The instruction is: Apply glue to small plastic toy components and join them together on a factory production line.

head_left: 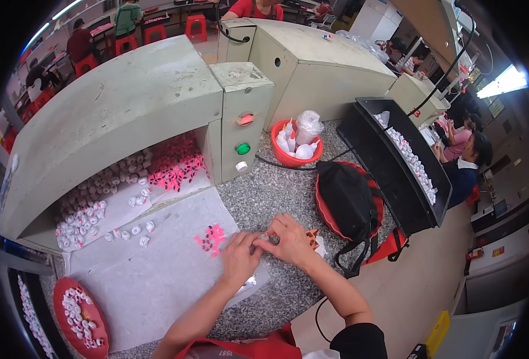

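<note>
My left hand (240,256) and my right hand (289,240) meet over the edge of the white paper sheet. Both are closed, fingertips pinched together around something small and pale that I cannot make out. Just left of my left hand lies a loose patch of small pink pieces (212,240) with dark spots. Several small white rounded pieces (136,230) sit farther left on the paper sheet (151,281). Beside my right hand, partly hidden by it, are orange-and-dark patterned pieces (312,238).
A grey-green machine (127,90) holds white pieces and pink pieces (178,164) in its opening. Around stand a red dish (61,305) of white pieces, a red bowl (282,157) with white bottles, a black bag (345,191) and a black tray (396,173). People work farther off.
</note>
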The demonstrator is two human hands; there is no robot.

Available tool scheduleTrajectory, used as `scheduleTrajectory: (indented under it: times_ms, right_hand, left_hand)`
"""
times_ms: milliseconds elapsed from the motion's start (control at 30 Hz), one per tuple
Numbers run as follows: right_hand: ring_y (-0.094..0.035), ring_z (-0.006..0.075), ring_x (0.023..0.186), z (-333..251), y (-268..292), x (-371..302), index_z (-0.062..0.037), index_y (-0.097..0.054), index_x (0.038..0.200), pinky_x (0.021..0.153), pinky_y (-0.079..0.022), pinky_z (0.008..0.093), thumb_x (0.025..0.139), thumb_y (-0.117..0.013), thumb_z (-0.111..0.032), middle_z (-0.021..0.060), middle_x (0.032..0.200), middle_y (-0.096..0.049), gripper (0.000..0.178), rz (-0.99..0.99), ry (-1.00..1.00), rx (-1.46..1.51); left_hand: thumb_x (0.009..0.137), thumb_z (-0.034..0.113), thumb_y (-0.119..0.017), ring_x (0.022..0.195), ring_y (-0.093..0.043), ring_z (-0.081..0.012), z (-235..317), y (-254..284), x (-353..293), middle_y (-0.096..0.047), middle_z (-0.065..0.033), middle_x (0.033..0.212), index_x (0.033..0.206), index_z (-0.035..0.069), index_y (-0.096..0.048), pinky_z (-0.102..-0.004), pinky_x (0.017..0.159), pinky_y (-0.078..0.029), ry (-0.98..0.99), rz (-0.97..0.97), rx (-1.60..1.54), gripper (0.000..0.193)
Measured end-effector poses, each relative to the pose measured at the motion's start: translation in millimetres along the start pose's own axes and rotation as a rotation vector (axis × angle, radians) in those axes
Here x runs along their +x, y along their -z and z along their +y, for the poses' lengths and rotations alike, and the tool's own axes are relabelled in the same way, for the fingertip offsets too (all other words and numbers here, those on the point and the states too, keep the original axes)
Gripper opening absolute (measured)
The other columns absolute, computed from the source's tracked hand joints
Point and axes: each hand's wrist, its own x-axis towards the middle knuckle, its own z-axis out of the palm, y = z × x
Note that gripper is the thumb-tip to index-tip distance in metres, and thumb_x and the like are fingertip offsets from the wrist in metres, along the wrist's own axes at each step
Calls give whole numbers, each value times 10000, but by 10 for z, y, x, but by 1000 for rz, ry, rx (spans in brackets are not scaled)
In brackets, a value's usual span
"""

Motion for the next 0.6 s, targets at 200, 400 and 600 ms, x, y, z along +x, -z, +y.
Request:
scheduleTrajectory:
  times_ms: [200,400,600]
  right_hand:
    - [-579,268,730,-36,33,7,-42,-618,802,657,-475,377,704,-750,-184,79,774,-573,216,-74,-86,167]
    - [-576,266,814,53,222,76,-51,-677,955,730,-467,347,728,-701,-72,93,829,-579,229,-306,-8,388]
    - [-574,237,747,90,115,10,-41,-672,916,660,-464,336,720,-736,-109,82,790,-570,217,-233,-64,366]
  left_hand:
    - [668,67,-713,807,-584,-275,4,19,-1,-615,-67,858,922,60,-653,-367,698,-479,-11,-3,11,261]
    - [683,112,-728,815,-581,-276,-35,-8,-45,-604,-72,851,884,51,-637,-370,680,-475,-26,-13,52,229]
    - [724,131,-692,840,-580,-252,-28,-22,-19,-601,-36,894,945,76,-643,-360,697,-483,-25,-38,49,233]
